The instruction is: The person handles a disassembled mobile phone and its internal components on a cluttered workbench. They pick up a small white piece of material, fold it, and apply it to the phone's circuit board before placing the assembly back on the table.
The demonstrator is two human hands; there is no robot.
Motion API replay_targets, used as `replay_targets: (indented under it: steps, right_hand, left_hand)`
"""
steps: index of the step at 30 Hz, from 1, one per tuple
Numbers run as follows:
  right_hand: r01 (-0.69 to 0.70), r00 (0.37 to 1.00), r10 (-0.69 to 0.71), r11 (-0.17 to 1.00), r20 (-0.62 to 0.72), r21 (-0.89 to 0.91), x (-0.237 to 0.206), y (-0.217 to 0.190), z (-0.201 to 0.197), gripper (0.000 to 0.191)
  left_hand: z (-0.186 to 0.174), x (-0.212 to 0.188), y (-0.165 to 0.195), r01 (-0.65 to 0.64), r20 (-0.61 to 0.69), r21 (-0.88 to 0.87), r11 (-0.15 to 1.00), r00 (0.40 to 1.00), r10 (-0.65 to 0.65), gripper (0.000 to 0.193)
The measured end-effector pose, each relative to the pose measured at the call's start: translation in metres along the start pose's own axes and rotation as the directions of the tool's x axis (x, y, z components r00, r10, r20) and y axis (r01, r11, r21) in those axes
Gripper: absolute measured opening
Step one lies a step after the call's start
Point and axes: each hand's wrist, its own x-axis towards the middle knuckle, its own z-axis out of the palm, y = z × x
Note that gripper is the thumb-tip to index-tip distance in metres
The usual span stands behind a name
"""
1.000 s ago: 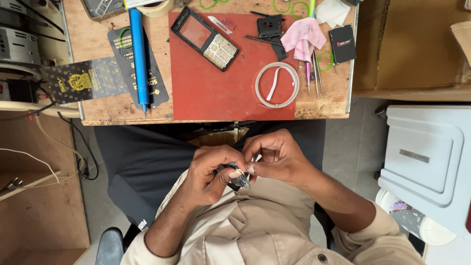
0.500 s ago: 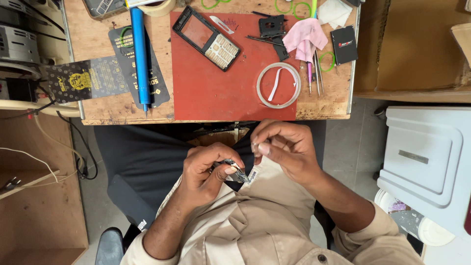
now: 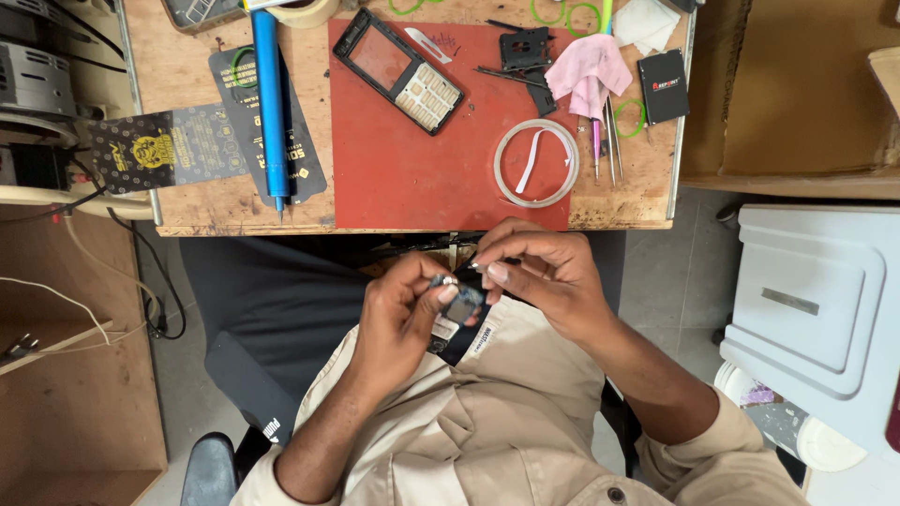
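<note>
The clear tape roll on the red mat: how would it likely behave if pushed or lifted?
The clear tape roll lies flat on the red mat, so a push would probably slide it, not roll it. It is a thin open ring, so likely light. A loose white strip inside it might shift or stay behind when lifted.

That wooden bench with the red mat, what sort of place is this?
Most likely a small phone repair bench. A phone front shell with keypad lies opened on the red mat, tweezers and a blue screwdriver sit beside it, and both hands pinch a small phone part.
</note>
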Motion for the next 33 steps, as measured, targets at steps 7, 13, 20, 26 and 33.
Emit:
replay_targets:
  steps: [7, 13, 20, 26, 33]
  right_hand:
    - [-0.089, 0.996, 0.084, 0.966, -0.032, -0.244, 0.007, 0.013, 0.000, 0.015]
    - [-0.209, 0.978, 0.187, 0.869, -0.093, -0.448, 0.012, 0.014, 0.005, 0.024]
    - [-0.110, 0.987, 0.158, 0.784, 0.025, -0.611, 0.018, 0.004, 0.010, 0.030]
    - [-0.198, 0.971, 0.234, 0.903, 0.052, -0.381, 0.017, 0.011, 0.007, 0.027]
    - [-0.206, 0.975, 0.222, 0.881, -0.014, -0.427, 0.012, 0.022, 0.009, 0.016]
  left_hand:
    - [0.005, 0.000, -0.016, 0.219, 0.102, -0.135, 0.966, 0.973, -0.207, 0.014]
    - [0.006, -0.003, -0.025, 0.406, 0.139, -0.123, 0.906, 0.911, -0.389, 0.029]
    - [-0.003, -0.009, -0.018, 0.166, 0.083, -0.013, 0.986, 0.983, -0.164, 0.044]
    - [-0.006, -0.008, -0.017, 0.250, 0.000, -0.039, 0.968, 0.968, -0.250, 0.035]
    - [-0.004, -0.010, -0.028, 0.240, -0.023, -0.037, 0.970, 0.970, -0.241, 0.039]
